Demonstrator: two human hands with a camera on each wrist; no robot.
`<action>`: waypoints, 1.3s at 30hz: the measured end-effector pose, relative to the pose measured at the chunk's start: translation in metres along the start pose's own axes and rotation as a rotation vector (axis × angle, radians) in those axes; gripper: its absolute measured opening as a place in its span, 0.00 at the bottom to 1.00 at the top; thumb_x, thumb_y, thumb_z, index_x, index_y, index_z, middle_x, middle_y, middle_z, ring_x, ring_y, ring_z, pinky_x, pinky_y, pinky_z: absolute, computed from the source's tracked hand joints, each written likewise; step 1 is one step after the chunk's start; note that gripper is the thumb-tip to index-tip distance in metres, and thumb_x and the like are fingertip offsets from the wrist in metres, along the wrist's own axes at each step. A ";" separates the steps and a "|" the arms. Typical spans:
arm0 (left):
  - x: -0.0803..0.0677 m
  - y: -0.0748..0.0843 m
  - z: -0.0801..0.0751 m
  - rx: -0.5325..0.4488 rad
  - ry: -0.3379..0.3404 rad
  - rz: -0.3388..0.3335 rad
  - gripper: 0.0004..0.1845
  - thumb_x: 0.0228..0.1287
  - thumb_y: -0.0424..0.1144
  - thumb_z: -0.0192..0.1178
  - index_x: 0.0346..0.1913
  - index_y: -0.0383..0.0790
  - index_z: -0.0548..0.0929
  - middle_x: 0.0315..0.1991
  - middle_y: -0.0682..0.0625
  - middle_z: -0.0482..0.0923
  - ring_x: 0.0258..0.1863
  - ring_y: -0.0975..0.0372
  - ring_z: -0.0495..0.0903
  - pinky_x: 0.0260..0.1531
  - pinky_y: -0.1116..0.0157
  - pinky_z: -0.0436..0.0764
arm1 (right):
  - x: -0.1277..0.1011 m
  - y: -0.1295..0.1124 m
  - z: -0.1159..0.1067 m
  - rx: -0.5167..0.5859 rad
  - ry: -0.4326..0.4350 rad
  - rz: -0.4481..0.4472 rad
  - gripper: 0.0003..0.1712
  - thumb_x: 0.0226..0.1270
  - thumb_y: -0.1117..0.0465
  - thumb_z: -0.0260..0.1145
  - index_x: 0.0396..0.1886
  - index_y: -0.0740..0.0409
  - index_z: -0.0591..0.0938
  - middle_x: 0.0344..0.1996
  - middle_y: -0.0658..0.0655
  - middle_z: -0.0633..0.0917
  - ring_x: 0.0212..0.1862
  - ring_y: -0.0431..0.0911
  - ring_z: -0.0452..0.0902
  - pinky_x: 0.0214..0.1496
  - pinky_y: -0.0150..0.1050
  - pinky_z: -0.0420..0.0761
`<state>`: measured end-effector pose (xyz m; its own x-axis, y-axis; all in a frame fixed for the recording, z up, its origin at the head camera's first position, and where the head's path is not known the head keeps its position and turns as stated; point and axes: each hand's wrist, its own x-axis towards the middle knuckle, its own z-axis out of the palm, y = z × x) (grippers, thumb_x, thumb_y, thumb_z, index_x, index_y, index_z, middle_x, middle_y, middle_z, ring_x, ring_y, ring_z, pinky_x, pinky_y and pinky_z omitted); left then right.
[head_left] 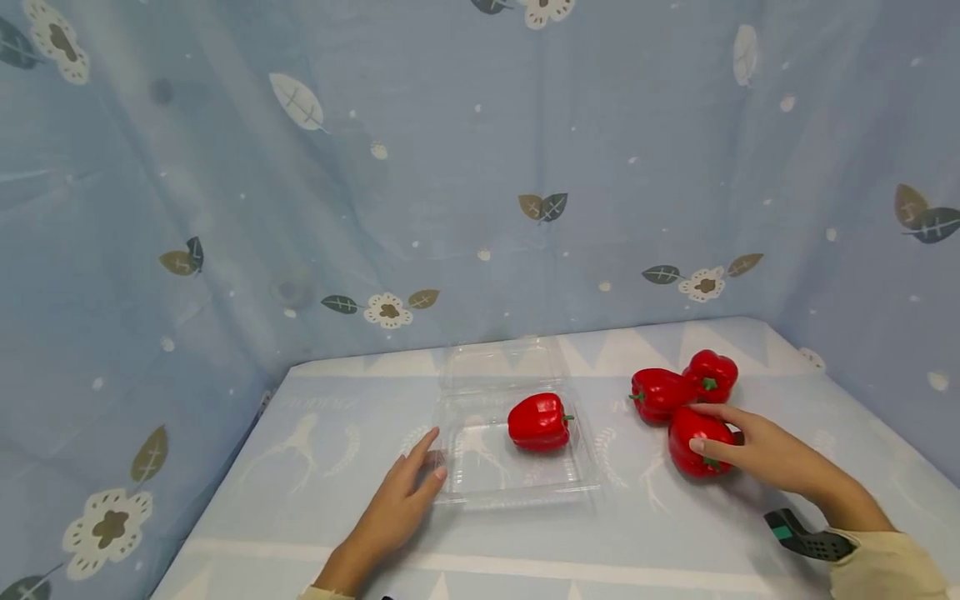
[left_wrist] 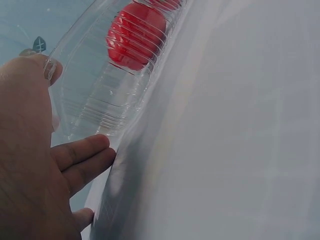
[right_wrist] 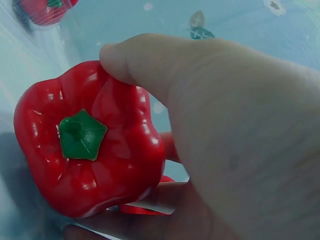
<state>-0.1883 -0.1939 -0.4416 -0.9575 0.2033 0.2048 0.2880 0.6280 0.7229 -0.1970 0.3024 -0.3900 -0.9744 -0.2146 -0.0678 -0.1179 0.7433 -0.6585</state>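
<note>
My right hand [head_left: 776, 454] grips a red bell pepper [head_left: 696, 440], thumb on its near side and fingers round the far side. In the right wrist view the pepper's green stem [right_wrist: 82, 135] faces the camera. Just behind it are two more red bell peppers [head_left: 662, 394]. At the left edge of a clear plastic clamshell box [head_left: 517, 498] rests my left hand [head_left: 397, 500]; its fingers are fairly straight and its thumb [left_wrist: 56, 72] lies at the rim. Inside the opened box, toward the right, another red bell pepper [head_left: 538, 422] lies on its side.
The box's clear lid [head_left: 504, 364] is folded back toward the rear. A pale patterned cloth covers the table [head_left: 300, 500]. Blue printed curtains [head_left: 450, 167] stand behind it and along both sides. A dark strap-like device [head_left: 810, 537] is at the right wrist.
</note>
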 end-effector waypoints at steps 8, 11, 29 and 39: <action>-0.001 -0.001 0.000 -0.021 0.001 -0.007 0.30 0.70 0.52 0.52 0.73 0.63 0.58 0.56 0.54 0.78 0.65 0.56 0.65 0.71 0.52 0.44 | 0.002 0.002 -0.002 0.102 -0.066 0.006 0.40 0.65 0.45 0.63 0.70 0.58 0.63 0.63 0.70 0.66 0.60 0.66 0.62 0.42 0.51 0.82; 0.001 0.001 0.000 -0.034 -0.011 -0.007 0.30 0.70 0.53 0.52 0.72 0.65 0.57 0.56 0.54 0.78 0.65 0.57 0.65 0.71 0.53 0.42 | -0.002 0.004 -0.007 0.128 -0.067 0.012 0.39 0.66 0.46 0.62 0.71 0.57 0.62 0.64 0.71 0.65 0.60 0.66 0.61 0.42 0.51 0.82; -0.004 -0.003 -0.002 -0.020 0.018 -0.006 0.29 0.71 0.52 0.52 0.72 0.63 0.58 0.55 0.54 0.78 0.63 0.56 0.67 0.71 0.52 0.45 | 0.002 -0.015 0.005 0.504 -0.040 -0.086 0.35 0.67 0.57 0.61 0.71 0.57 0.60 0.63 0.67 0.62 0.55 0.58 0.67 0.45 0.51 0.82; -0.001 -0.003 -0.001 -0.021 -0.007 0.026 0.32 0.69 0.58 0.49 0.73 0.57 0.58 0.56 0.53 0.77 0.64 0.55 0.66 0.71 0.50 0.43 | 0.009 -0.024 0.017 0.604 -0.054 -0.174 0.33 0.68 0.62 0.58 0.72 0.55 0.60 0.64 0.64 0.59 0.56 0.56 0.64 0.46 0.52 0.81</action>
<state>-0.1877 -0.1969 -0.4430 -0.9494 0.2249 0.2192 0.3125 0.6063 0.7313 -0.1999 0.2717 -0.3871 -0.9379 -0.3432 0.0512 -0.1295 0.2094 -0.9692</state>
